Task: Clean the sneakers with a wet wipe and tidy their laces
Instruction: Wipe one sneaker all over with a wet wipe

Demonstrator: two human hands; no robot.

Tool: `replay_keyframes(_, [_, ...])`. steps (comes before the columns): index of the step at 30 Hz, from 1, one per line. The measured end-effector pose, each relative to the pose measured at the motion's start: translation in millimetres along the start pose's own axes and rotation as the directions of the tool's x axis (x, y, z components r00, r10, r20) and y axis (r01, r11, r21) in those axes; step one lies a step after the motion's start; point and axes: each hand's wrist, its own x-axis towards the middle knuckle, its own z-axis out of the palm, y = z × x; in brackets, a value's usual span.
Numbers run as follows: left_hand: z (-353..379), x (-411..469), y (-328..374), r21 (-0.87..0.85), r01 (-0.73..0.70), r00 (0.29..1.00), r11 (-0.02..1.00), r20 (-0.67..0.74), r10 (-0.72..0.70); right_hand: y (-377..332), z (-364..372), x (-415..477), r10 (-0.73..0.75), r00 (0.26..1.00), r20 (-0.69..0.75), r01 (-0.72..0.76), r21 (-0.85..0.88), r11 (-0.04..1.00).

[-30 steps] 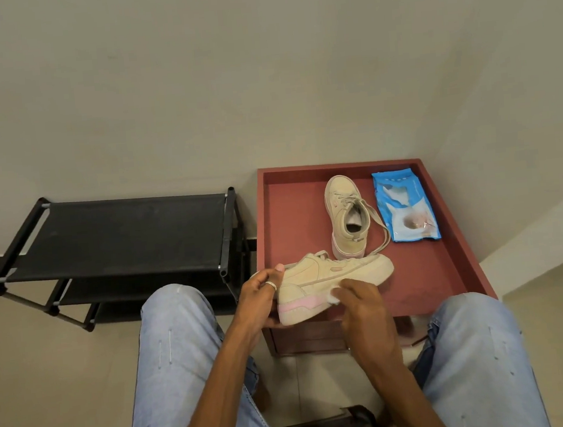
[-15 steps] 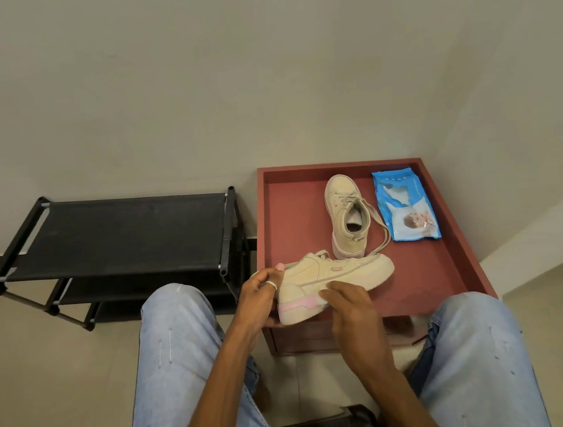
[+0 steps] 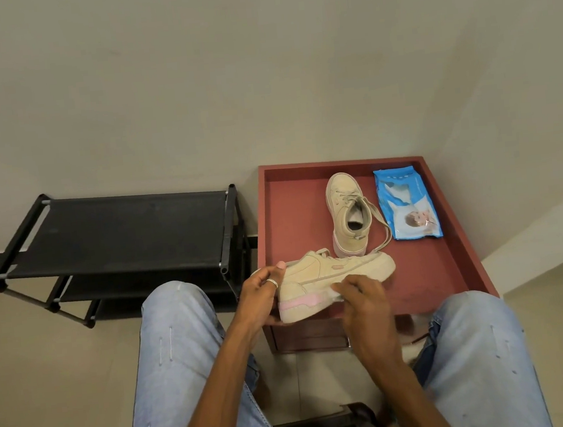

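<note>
Centre of the frame, just below the middle, the beige sneaker point(image 3: 330, 275) is up in both hands, lying sideways with its heel to the left and its toe to the right, over the near edge of the red table point(image 3: 290, 212). Whether its sole touches that edge I cannot tell. The left hand point(image 3: 259, 296) has the heel: fingers curled round the back, thumb clamped over the collar, and a silver ring point(image 3: 272, 282) on one finger. On the other side, the right hand point(image 3: 364, 303) comes in with its fingers bunched together and curled down against the sole wall, just right of the pink patch. A sliver of white wet wipe point(image 3: 336, 294) peeks out under those fingertips, pressed to the side of the shoe.

Further up the frame, the second sneaker point(image 3: 343, 207) stands on its sole on the table, toe towards the top of the picture, opening in plain view. Its lace point(image 3: 382, 234) hangs loose, trailing down and to the right in a long loop that ends near the toe of the shoe in hand. Just right of that sits the blue wipe pack point(image 3: 406, 201), flat on the table, close beside the lace.

To the left of the frame, the black shoe rack point(image 3: 120, 229) stands against the wall beside the table. At the bottom, two knees in pale jeans point(image 3: 175, 344) frame both forearms
</note>
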Motion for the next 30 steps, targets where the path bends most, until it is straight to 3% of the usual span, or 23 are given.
replay_keyframes(6, [-1,1,-1,0.002,-0.001,1.000,1.000,0.002,0.001,1,-4,-1,-0.051,0.999,-0.013,0.051,-0.005,0.999])
replay_keyframes(9, [-1,0,-1,-0.007,0.002,1.000,1.000,0.009,-0.002,22,-13,8,0.005,0.995,-0.102,-0.012,-0.072,0.997])
replay_keyframes(14, [0,0,1,-0.010,0.007,1.000,1.000,0.009,-0.007,31,-21,11,0.133,0.983,-0.126,-0.147,-0.114,0.983])
replay_keyframes(23, [0,0,0,0.001,0.002,1.000,1.000,-0.003,-0.002,-14,1,-5,-0.032,0.999,0.016,0.032,0.004,0.999])
replay_keyframes(30, [-1,0,1,-0.013,0.009,1.000,1.000,0.016,-0.009,17,-24,8,0.140,0.989,-0.056,-0.146,-0.138,0.980])
